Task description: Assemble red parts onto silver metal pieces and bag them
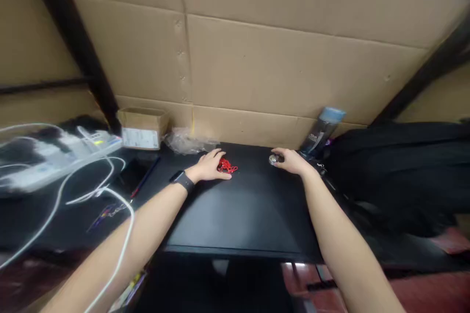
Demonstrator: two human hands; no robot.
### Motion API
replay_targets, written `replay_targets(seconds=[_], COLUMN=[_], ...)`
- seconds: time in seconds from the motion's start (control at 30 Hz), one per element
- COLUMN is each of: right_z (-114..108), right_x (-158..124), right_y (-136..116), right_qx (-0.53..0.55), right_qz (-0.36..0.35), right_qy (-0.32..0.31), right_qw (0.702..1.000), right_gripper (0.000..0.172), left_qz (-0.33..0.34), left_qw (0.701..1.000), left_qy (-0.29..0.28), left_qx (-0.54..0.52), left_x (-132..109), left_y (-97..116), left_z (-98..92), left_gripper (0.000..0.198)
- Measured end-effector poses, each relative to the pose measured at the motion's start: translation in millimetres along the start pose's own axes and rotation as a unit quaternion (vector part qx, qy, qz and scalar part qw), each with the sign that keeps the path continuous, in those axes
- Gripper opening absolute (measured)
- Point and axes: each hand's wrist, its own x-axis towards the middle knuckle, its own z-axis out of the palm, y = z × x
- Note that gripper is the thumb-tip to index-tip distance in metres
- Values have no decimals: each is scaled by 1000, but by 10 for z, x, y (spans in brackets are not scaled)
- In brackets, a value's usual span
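Observation:
My left hand (210, 165), with a dark watch (182, 180) on its wrist, rests on the black table at the left of centre. Its fingers and thumb are spread around a small heap of red cord or chain (228, 166), whose exact kind I cannot make out. To the right, my right hand (290, 160) has thumb and fingers closed around a small round, shiny metal object (273, 159) at the tabletop. Part of that object is hidden by the fingers.
A white power strip (55, 159) with cables lies at left, one cable crossing over my left forearm. A small cardboard box (142, 127) and clear plastic wrap (187, 141) stand behind. A dark bottle with a blue cap (321, 132) leans at right beside black fabric (400, 171).

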Motion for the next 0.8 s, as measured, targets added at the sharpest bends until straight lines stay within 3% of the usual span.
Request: replay_targets(seconds=[0.3,0.47,0.6,0.8], right_z=[63,102,126,127], right_x=[24,50,68,83], right_y=[22,83,125,71], right_qx=[34,79,103,121], right_qz=[-11,-5,-4,-14], right_qy=[-13,0,18,55], right_qw=[999,997,995,991], right_gripper=[41,43,44,45], left_qz=[45,81,33,-15], left_qw=[996,974,951,934], left_qy=[77,187,266,308], left_qx=[-31,-94,-151,-181], left_x=[4,24,81,113], left_y=[26,-26,-97,-180], left_z=[-16,-55,-56,-48], left_gripper=[101,56,29,34])
